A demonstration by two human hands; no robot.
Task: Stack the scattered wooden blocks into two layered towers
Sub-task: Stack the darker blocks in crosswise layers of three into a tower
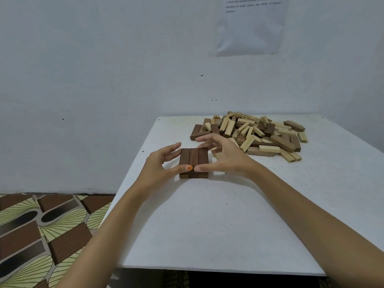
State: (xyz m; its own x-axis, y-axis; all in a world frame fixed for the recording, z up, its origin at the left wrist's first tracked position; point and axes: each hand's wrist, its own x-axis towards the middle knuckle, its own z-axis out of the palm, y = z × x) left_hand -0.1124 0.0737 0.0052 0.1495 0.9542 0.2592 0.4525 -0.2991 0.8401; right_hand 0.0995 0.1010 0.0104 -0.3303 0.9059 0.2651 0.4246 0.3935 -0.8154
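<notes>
Three dark brown wooden blocks [193,161] lie side by side as one flat layer on the white table [207,225]. My left hand [160,165] is at the layer's left side, with its fingers stretched toward the far left corner and its thumb tip on the front edge. On the right side is my right hand [226,156], fingers spread over the far edge and thumb tip meeting the left thumb at the front. A loose pile of light and dark wooden blocks [255,132] lies behind, to the right.
The table stands against a pale wall with a printed sheet of paper [251,26] taped up. A patterned floor [41,235] lies beyond the table's left edge. A pale block [217,155] peeks out under my right hand.
</notes>
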